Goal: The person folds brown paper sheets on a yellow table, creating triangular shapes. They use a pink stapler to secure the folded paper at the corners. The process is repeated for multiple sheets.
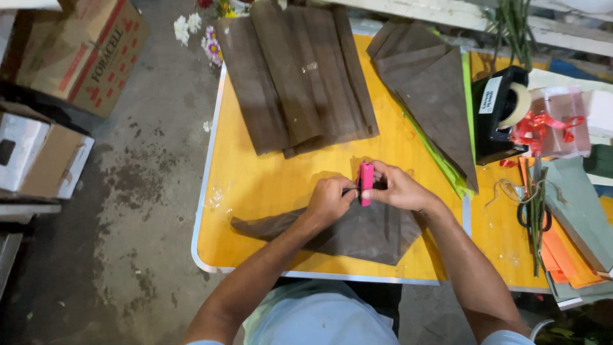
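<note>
both hands (364, 191) around pink stapler (366, 183) over brown paper (367, 233)

table (255, 191) centre, person's front edge nearest. on it, far side: stack of paper sheets (294, 76), w/ a second, folded stack (434, 96) to its right, the two just apart. near edge: single folded sheet (364, 233) lying flat, under both hands. left hand (329, 199) & right hand (399, 187) meet above that sheet, stapler (366, 183) upright between them. right of table, on adjoining surface: tape dispenser (501, 115), ribbon (543, 124) just right of it, scissors (533, 214) nearer the person, card sheets (568, 255) beside those. floor left of table: cardboard boxes (83, 51). flowers (198, 32) on floor by table's far-left corner. stems (511, 25) behind dispenser.
</note>
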